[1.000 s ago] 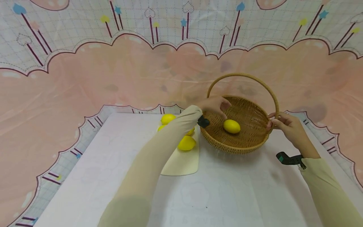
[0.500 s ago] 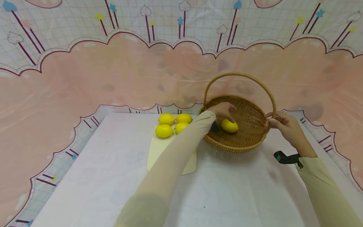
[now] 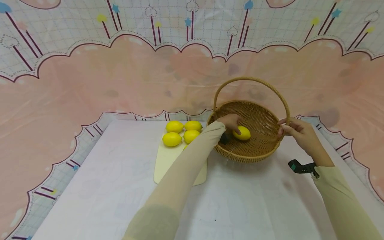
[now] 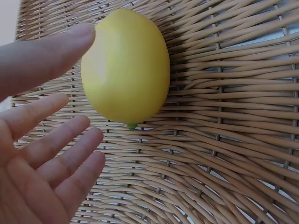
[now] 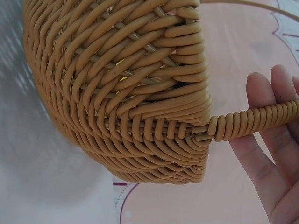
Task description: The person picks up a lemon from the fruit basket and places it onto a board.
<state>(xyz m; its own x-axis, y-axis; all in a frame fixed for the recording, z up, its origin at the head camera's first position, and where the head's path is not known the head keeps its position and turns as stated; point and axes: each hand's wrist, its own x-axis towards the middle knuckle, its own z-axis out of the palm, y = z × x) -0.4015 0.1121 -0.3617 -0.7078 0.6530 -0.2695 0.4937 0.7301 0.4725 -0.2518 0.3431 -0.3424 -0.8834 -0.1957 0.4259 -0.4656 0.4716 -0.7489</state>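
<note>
A yellow lemon [image 3: 243, 134] lies inside the tilted wicker basket [image 3: 247, 159]. Reaching over the basket's left side, my left hand [image 3: 230, 122] is at the lemon's upper left. In the left wrist view its fingers are spread and fairly straight, and the thumb tip overlaps the edge of the lemon [image 4: 128, 65]; whether it touches cannot be told. My right hand [image 3: 303, 134] holds the right base of the basket's arched handle [image 3: 252, 78] between thumb and fingers. Seen from the right wrist, the wrapped handle [image 5: 254, 121] passes across the fingers of that hand [image 5: 275, 172].
Left of the basket, several more lemons [image 3: 172, 139] sit on a cream cutting board [image 3: 168, 163], partly hidden by my left sleeve [image 3: 183, 176]. The white table [image 3: 90, 186] meets a pink patterned cloth [image 3: 135, 80] behind.
My left hand has moved rightward and down to the lemon in the basket, uncovering more lemons on the board. The right hand keeps its hold on the handle. The view shifts slightly.
</note>
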